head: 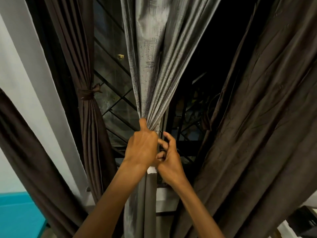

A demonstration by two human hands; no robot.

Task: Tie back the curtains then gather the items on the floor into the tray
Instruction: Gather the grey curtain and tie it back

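A silver-grey curtain (pixel 152 69) hangs in the middle of the window, bunched into a narrow bundle at hand height. My left hand (pixel 142 146) grips that bundle, thumb pointing up along the folds. My right hand (pixel 169 158) is just to its right with curled fingers, touching the bundle's right side; what it pinches is hidden. A small white bit of fabric (pixel 151 170) shows below the left hand. A dark brown curtain (pixel 85 69) at the left is held by a knotted brown tie (pixel 87 93). Neither floor items nor a tray are in view.
A loose dark brown curtain (pixel 257 117) hangs at the right, and another brown drape (pixel 30 152) crosses the lower left. Behind is a window with a black diamond grille (pixel 116 93). White wall (pixel 25 69) stands left, a teal surface (pixel 18 215) at the bottom left.
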